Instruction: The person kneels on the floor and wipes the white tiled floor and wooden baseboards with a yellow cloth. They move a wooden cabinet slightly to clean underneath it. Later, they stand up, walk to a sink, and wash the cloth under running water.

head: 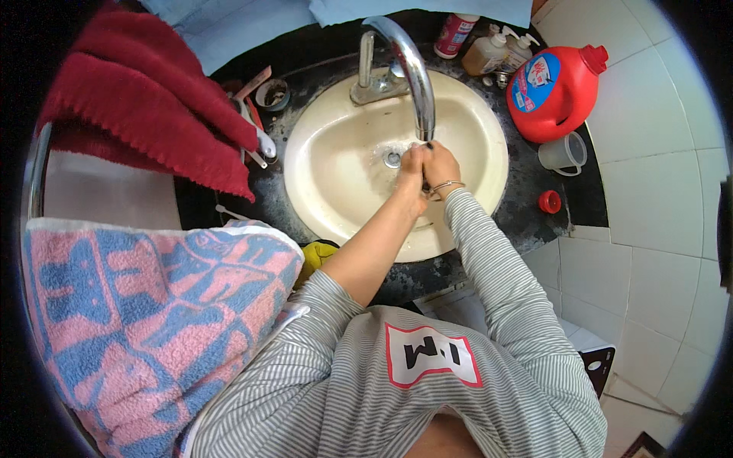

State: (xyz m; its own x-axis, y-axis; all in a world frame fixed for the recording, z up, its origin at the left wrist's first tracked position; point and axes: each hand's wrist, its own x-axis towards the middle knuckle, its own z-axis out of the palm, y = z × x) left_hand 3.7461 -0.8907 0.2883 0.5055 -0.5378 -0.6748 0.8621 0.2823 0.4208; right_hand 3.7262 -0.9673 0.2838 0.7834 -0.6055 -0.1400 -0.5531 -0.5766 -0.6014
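Observation:
Close together under the spout of a chrome faucet (421, 86), my left hand (410, 169) and my right hand (441, 165) touch each other. A dark patch shows between them, but I cannot tell whether they hold a small thing. The fingers are mostly hidden. Around my right wrist is a thin metal bracelet (447, 185). Both hands are over the right half of a cream oval washbasin (332, 166), beside its metal drain (392, 160). The basin's surface looks wet around the drain.
Right of the basin stand a red detergent jug (558, 97), a clear plastic cup (558, 153), a red cap (550, 201) and pump bottles (485, 55). A dark red towel (143, 109) and a pink-and-blue towel (166, 309) hang at left. A small cup (272, 95) stands behind left.

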